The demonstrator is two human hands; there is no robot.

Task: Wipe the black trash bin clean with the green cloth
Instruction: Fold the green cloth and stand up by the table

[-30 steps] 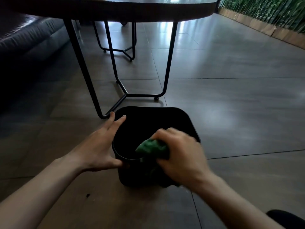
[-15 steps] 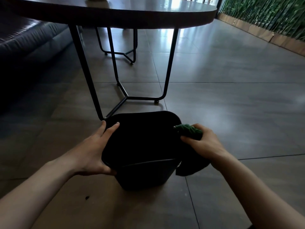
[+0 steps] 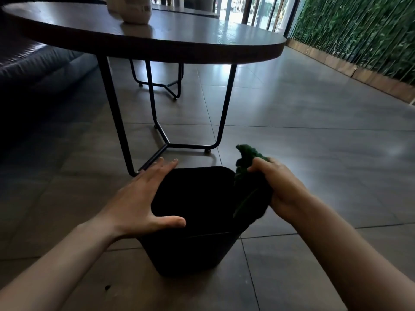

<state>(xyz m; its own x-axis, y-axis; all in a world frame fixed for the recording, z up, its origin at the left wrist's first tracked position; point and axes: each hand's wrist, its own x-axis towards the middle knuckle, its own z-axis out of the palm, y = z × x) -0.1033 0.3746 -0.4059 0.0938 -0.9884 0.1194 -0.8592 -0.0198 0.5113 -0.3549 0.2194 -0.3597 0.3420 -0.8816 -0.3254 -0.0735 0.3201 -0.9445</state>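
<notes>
The black trash bin (image 3: 190, 254) stands on the tiled floor just in front of me, its mouth open upward. My left hand (image 3: 141, 198) rests on the bin's left rim with fingers stretched out and the thumb laid across the near edge. My right hand (image 3: 283, 189) grips the bunched green cloth (image 3: 248, 158) at the bin's right rim. Part of the cloth sticks up above my fingers and part hangs down dark against the bin's right side.
A round dark table (image 3: 157, 41) on thin black metal legs (image 3: 116, 122) stands right behind the bin, with a pale container (image 3: 134, 10) on top. A dark sofa (image 3: 33, 70) lies at the left. A green plant wall (image 3: 359, 37) runs along the right.
My right hand carried the cloth from the bin's near rim around to its right rim and up along that side. The left hand stayed on the left rim. My view tilted upward.
</notes>
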